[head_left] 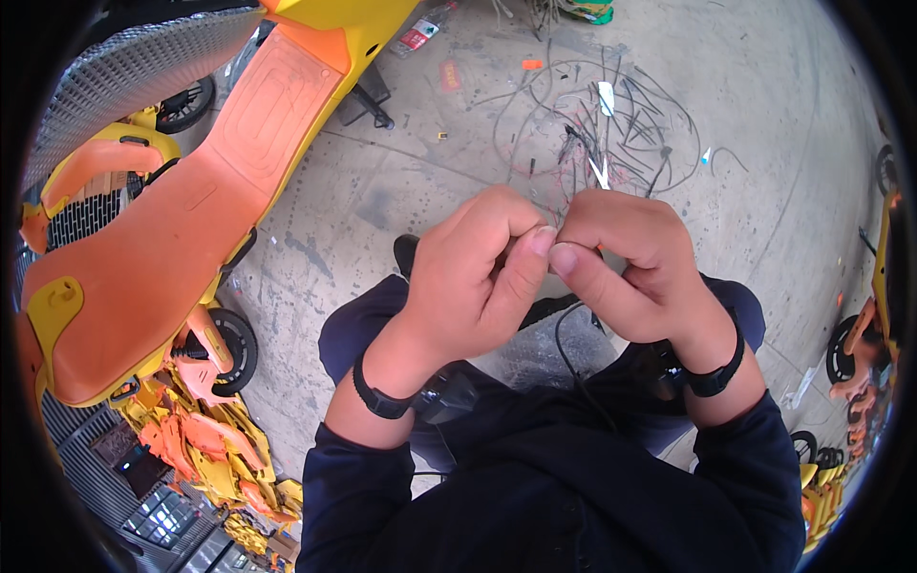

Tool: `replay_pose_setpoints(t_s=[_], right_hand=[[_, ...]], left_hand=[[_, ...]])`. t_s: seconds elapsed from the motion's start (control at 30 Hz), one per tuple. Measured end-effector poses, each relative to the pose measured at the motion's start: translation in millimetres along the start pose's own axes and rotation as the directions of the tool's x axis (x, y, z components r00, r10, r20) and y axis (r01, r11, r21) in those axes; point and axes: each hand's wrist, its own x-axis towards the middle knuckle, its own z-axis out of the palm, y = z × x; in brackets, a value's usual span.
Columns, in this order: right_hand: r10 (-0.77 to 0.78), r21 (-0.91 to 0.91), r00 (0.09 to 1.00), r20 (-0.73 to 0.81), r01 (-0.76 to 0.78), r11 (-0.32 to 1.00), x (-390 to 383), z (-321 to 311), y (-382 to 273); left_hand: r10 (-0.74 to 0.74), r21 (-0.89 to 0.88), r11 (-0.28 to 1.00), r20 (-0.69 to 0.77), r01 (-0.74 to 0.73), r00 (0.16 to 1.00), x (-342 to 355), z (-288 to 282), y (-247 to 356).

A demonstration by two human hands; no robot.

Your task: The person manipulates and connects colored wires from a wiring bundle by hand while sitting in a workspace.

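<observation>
Both curled inward: left hand (478, 272), right hand (630, 263), thumb tips close.

FLOOR (783, 210): grey, hard, straight seams, dark scuffs | FAR LEFT: silver ridged sheet (143, 72) | LEFT: orange-and-yellow vehicle body (181, 215) | NEAR LEFT: heap of yellow and orange panels (205, 439); grey ribbed surface (78, 435); bright gridded pane (162, 516) | RIGHT: black wheel (841, 351) | NEAR RIGHT: clustered yellow parts (821, 501) | LIGHT: pale, diffuse across floor

Two hands (468, 272) (642, 267), two black wristbands (380, 399) (714, 384), one plastic bottle (420, 36) and one tangle of wires (576, 143) are in view.
</observation>
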Motion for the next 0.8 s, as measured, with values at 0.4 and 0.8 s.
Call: replay_pose_setpoints(t_s=[0.4, 0.8], right_hand=[[0.311, 0.675, 0.947, 0.083, -0.283, 0.681, -11.1, 8.7, 2.0], [0.365, 0.872, 0.924, 0.114, -0.269, 0.409, -7.9, 11.4, 0.5]], left_hand=[[-0.340, -0.748, 0.600, 0.082, 0.283, 0.937, -4.3, 16.6, 14.1], [-0.395, -0.905, 0.295, 0.177, 0.307, 0.902, -1.8, 15.5, 11.3]])
